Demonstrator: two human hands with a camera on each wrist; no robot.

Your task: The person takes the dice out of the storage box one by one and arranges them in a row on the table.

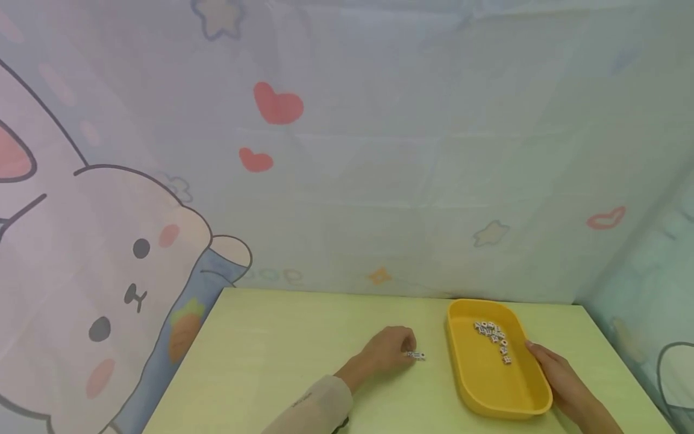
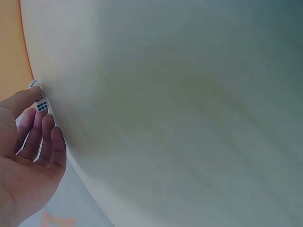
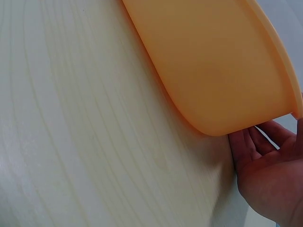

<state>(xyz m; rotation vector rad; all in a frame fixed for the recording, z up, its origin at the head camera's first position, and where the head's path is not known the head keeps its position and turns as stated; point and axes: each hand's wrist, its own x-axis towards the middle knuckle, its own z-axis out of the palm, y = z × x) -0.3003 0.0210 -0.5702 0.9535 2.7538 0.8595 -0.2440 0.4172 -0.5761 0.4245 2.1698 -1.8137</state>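
A short row of white dice sits at the table's surface, pinched by your left hand, fingers curled; uneven thumb pressure could break it apart. Rightward, your right hand grips the yellow tray; tilting could slide its loose dice.

Setting: small screened-off table corner, decorated in a nursery style; type of building cannot be determined. Evidence: a pale, creased sheet-like backdrop, printed with a large white cartoon rabbit, flat red hearts and a cream outlined star, hangs behind a pale yellow wood-grain tabletop. A pale blue-green creased side panel bounds the right.
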